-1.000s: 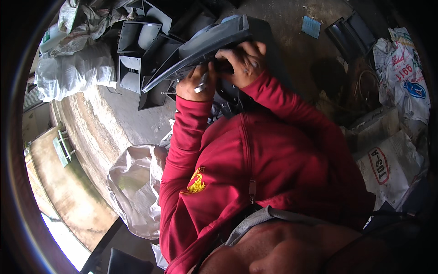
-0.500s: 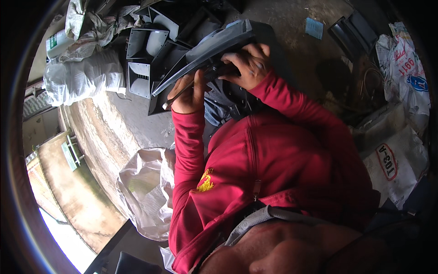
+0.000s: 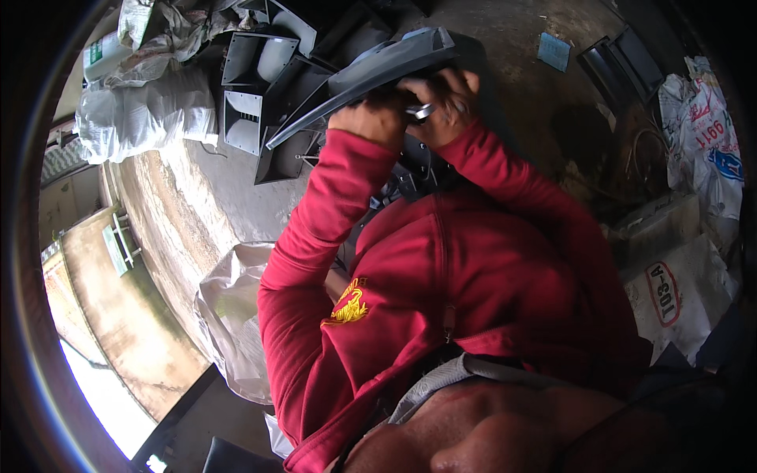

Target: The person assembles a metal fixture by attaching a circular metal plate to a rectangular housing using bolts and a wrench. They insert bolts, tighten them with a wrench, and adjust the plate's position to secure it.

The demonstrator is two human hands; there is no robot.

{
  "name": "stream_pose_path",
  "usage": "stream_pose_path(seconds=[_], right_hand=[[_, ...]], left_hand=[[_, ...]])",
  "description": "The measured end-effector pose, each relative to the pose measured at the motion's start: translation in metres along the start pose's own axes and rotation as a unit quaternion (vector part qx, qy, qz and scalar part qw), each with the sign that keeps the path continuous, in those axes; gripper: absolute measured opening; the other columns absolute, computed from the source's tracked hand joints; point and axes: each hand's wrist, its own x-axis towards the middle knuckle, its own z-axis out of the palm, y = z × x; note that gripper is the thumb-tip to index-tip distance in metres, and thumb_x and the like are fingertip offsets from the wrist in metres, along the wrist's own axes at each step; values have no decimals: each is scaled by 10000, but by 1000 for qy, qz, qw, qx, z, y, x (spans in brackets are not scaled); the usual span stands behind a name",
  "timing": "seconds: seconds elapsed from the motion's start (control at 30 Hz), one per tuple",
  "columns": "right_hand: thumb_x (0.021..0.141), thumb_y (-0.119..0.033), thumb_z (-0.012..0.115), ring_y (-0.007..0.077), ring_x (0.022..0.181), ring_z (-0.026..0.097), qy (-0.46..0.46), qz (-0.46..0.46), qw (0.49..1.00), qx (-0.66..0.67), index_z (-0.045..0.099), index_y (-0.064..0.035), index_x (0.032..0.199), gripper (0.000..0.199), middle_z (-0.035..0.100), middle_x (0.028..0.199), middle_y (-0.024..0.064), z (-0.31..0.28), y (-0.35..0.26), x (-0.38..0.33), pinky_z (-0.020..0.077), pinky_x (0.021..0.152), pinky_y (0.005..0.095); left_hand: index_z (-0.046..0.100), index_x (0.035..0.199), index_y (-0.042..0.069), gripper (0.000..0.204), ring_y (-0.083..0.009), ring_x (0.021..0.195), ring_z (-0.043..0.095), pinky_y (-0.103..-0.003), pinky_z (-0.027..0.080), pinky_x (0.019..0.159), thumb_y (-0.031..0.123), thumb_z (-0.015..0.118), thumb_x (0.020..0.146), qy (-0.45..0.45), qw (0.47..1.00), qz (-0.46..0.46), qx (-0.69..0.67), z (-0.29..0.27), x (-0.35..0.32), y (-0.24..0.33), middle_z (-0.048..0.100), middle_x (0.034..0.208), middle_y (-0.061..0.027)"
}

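Note:
A long dark grey moulded plastic piece [image 3: 390, 65], seen nearly edge-on, is tilted in front of me. My right hand [image 3: 451, 106] grips its near edge at the right end, fingers curled. My left hand [image 3: 367, 123] is closed against its underside near the middle, knuckles toward me. Between the two hands a small shiny metal part [image 3: 419, 111] shows. Whether it belongs to a tool in my left hand I cannot tell, as the fingers are mostly hidden.
Several grey and black horn-shaped plastic pieces [image 3: 243, 124] lie beyond on the floor to the left. White wrapped bundles [image 3: 146, 118] lie farther left. An open white sack [image 3: 233, 315] stands by my left elbow. Printed sacks [image 3: 670, 292] and dark panels [image 3: 623, 67] are on the right.
My left hand has moved right along the piece toward my right hand and turned knuckles toward me. The thin tool end that stuck out below it no longer shows there; shiny metal appears between the hands.

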Motion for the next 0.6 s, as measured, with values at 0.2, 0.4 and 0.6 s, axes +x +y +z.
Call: stream_pose_path(seconds=[0.2, 0.4, 0.6], right_hand=[[577, -260, 785, 143, 863, 550, -28, -6, 1000, -13, 591, -246, 945, 416, 614, 818, -97, -5, -2, -1, 295, 844, 382], [599, -357, 794, 116, 833, 545, -13, -43, 998, -40, 567, -246, 852, 357, 596, 764, -137, -2, 0, 0, 302, 814, 379], [563, -364, 800, 118, 785, 519, -5, -45, 999, -25, 551, -257, 810, 367, 563, 735, -142, 1, 1, -1, 299, 793, 385]], left_hand=[[671, 897, 148, 126, -256, 594, 650, -308, 499, 478, 130, 678, 773, 186, 981, -16, -52, 32, -32, -20, 665, 759, -57], [669, 806, 77, 109, -254, 476, 604, -312, 468, 446, 184, 683, 795, 170, 967, -124, -143, 41, -44, -19, 617, 601, -91], [681, 957, 59, 131, -186, 533, 643, -286, 491, 487, 123, 609, 867, 165, 928, -155, -295, 40, -51, -18, 650, 647, -64]])
